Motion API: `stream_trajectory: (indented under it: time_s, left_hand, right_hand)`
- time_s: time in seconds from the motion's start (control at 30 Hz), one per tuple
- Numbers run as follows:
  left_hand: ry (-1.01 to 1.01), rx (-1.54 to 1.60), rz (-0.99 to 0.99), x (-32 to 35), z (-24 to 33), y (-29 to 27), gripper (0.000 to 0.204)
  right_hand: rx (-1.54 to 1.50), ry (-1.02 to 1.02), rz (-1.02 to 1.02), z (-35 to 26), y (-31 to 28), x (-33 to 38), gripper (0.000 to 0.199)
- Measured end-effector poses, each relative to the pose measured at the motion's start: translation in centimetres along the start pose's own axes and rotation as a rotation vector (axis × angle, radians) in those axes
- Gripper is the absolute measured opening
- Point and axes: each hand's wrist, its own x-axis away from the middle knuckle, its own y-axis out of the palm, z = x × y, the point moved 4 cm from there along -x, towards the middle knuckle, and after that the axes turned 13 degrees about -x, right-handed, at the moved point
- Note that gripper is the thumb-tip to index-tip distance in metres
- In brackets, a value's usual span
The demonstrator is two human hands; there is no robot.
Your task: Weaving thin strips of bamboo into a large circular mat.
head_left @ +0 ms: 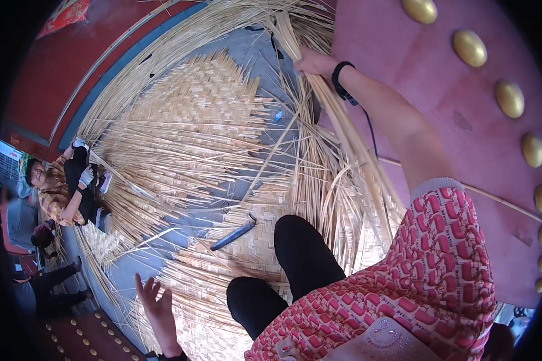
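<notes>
My right hand (315, 64) is closed around a bundle of long, flat bamboo strips (334, 105), raised at the upper right. The bundle's lower ends spread toward my knees. My left hand (157, 305) is held out at the lower left with fingers apart and nothing in it. Beneath it lies a partly woven bamboo mat (205, 295), its loose strip ends sticking out. A dark tool with a curved tip (233, 233), perhaps a knife, rests on the mat in front of my knees. A second woven mat (193, 102) with ragged edges lies farther off.
More loose strips (319, 180) are piled along the right side. A pink door with gold studs (471, 48) stands at the right. At the left, a gloved co-worker (72, 186) sits by the strips. Other people's dark-trousered legs (57, 280) show behind.
</notes>
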Motion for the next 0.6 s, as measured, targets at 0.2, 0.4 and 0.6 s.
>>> stream_trajectory:
  time_s: [0.2, 0.4, 0.6]
  left_hand:
    - [-0.122, -0.049, -0.11, 14.7, -1.2, -9.9, 0.066]
    - [-0.151, 0.014, 0.068, 18.8, -1.0, -14.4, 0.066]
    - [-0.245, -0.382, -0.309, 12.3, -13.1, -20.4, 0.06]
  right_hand:
    - [0.387, 0.248, -0.185, 7.5, -0.1, 12.8, 0.04]
    - [0.738, 0.002, -0.177, 8.7, 1.8, 14.1, 0.052]
    - [0.737, 0.134, -0.345, 6.0, -1.4, 17.0, 0.04]
